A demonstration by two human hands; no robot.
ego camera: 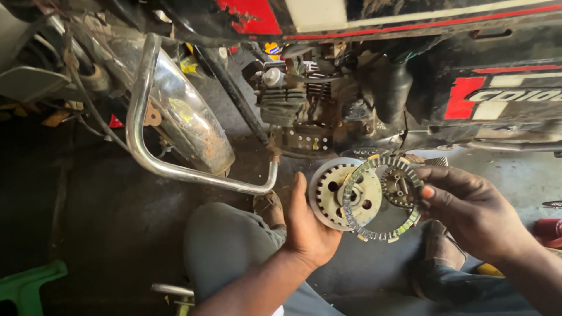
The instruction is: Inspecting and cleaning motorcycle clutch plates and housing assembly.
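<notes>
Metal parts are sitting between my two hands, in front of the motorcycle engine (304, 105). I am cupping the round clutch hub (339, 196) against my left hand (304, 225), fingers curled under it. My right hand (468, 208) is pinching the toothed friction ring (377, 228), which is lying just right of the hub, overlapping its face, tilted.

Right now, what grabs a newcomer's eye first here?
Centre frame, the left hand holds a round, silver clutch hub with holes, while the right hand pinches a toothed friction plate ring in front of it. Behind them sits the motorcycle's dirty engine under red, white and black bodywork. At left, a curved chrome crash bar wraps round a rusty exhaust pipe.
</notes>
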